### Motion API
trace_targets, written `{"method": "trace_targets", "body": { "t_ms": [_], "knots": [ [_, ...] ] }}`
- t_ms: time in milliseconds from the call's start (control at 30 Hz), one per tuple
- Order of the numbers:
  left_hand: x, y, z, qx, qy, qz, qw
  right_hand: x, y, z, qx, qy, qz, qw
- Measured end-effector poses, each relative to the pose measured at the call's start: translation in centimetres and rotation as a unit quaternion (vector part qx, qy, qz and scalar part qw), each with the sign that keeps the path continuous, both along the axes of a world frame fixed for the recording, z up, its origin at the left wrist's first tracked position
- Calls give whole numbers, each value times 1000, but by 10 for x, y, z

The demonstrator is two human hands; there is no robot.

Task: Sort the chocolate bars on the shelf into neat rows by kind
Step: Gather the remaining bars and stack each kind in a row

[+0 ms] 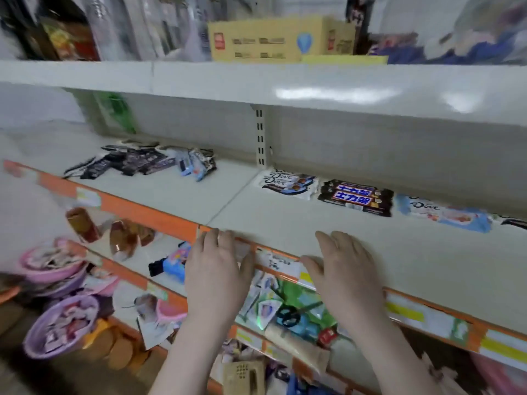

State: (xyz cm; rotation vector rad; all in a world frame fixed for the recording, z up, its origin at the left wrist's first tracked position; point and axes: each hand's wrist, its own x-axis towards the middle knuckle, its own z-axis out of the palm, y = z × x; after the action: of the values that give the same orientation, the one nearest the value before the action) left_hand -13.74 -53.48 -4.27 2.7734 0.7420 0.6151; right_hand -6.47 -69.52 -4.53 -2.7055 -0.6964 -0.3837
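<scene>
A loose heap of mixed chocolate bars [142, 162], dark and light blue wrappers, lies at the back left of the grey shelf [285, 220]. Along the back right sit tidy stacks: white Dove bars [288, 182], dark Snickers bars [356, 198], and light blue Dove bars [445, 213]. Another dark-and-white bar [513, 222] shows at the right edge. My left hand [218, 269] and my right hand [342, 269] hover flat at the shelf's orange front edge [128, 203], fingers straight, holding nothing.
An upper shelf [256, 84] overhangs, carrying a yellow carton [271, 41] and packets. Lower shelves hold pink and purple bowls [54, 320], snack packs, scissors [291, 312] and toys. A slotted upright [260, 138] divides the back panel.
</scene>
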Motion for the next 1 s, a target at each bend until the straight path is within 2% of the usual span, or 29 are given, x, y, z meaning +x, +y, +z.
{"method": "trace_targets", "body": {
  "t_ms": [267, 600, 700, 833, 1000],
  "knots": [
    [-9, 164, 11, -3, -32, 48, 998, 8, 154, 13, 3, -9, 24, 1000],
    [98, 350, 11, 51, -12, -5, 999, 95, 323, 16, 17, -13, 7, 1000],
    [124, 393, 15, 86, 6, -30, 996, 121, 359, 28, 21, -7, -19, 1000],
    [152, 441, 16, 91, 35, -39, 995, 152, 403, 34, -46, 22, -36, 998],
    [185, 460, 5, 44, 156, -70, 984, 174, 430, 25, -115, 31, -100, 988]
  ]
}}
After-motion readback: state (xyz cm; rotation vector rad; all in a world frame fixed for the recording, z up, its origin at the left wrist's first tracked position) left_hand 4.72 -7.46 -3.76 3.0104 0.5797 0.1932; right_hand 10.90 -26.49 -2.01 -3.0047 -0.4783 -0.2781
